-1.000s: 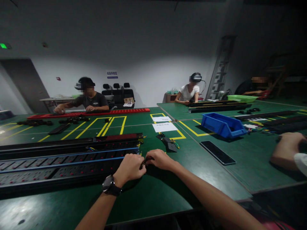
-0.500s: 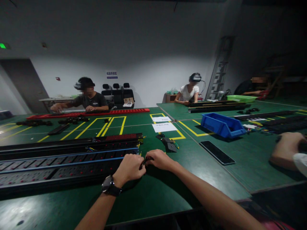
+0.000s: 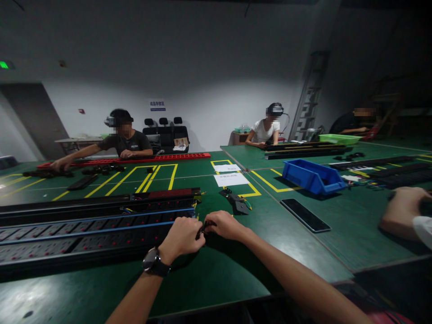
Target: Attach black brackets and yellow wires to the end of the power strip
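Note:
My left hand (image 3: 184,235), with a watch (image 3: 151,259) on its wrist, is closed at the right end of a long black socket strip (image 3: 111,238). My right hand (image 3: 225,224) meets it there, fingers pinched. Between the fingertips of both hands shows a small black part (image 3: 203,226); its exact shape is mostly hidden. Another long strip with blue edges (image 3: 101,225) lies just behind. Beyond my hands, a black plate with a yellow-green wire (image 3: 240,206) rests on the green table.
A phone (image 3: 305,215) and a blue bin (image 3: 312,176) are to the right. White paper sheets (image 3: 231,179) lie ahead. A neighbour's hand (image 3: 405,209) is at the right edge. Across the table, a person (image 3: 126,141) sits behind a red rail (image 3: 182,156), another person (image 3: 265,130) behind black bars.
My hands have hardly moved and keep their pinch on the small black part. Across the table, the left co-worker's arm has reached farther left and down to the dark parts.

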The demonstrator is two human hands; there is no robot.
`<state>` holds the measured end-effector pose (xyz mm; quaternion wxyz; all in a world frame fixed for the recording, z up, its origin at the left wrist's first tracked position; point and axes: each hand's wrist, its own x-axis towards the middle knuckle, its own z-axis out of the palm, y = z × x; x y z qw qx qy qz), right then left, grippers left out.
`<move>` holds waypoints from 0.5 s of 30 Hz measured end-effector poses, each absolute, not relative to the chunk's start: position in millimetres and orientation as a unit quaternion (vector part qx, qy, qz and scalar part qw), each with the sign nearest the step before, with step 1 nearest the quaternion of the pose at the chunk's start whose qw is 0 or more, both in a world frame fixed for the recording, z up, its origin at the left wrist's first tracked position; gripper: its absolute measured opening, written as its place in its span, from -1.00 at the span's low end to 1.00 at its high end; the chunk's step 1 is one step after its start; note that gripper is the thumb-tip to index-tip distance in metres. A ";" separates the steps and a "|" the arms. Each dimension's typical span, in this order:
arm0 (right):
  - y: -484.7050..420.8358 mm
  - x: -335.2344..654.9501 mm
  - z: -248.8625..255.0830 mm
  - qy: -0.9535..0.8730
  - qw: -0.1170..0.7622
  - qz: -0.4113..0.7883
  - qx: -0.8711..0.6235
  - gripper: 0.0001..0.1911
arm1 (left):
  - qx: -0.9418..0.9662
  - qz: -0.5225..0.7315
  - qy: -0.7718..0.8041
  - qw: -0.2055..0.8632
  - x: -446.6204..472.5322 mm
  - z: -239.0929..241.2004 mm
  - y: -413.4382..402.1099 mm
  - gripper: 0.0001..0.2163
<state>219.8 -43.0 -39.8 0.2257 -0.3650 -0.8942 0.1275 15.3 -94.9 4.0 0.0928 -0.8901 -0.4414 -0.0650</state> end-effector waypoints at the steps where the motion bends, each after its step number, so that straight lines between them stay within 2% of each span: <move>1: -43.1 219.8 -39.5 -0.894 0.224 0.127 -0.365 -0.93 | -0.890 -0.066 -0.441 0.092 15.3 4.0 -95.0 -0.83; 15: -41.9 219.8 -41.4 -0.896 0.214 0.116 -0.372 -0.84 | -0.863 -0.061 -0.495 0.084 21.3 4.0 -95.9 -0.63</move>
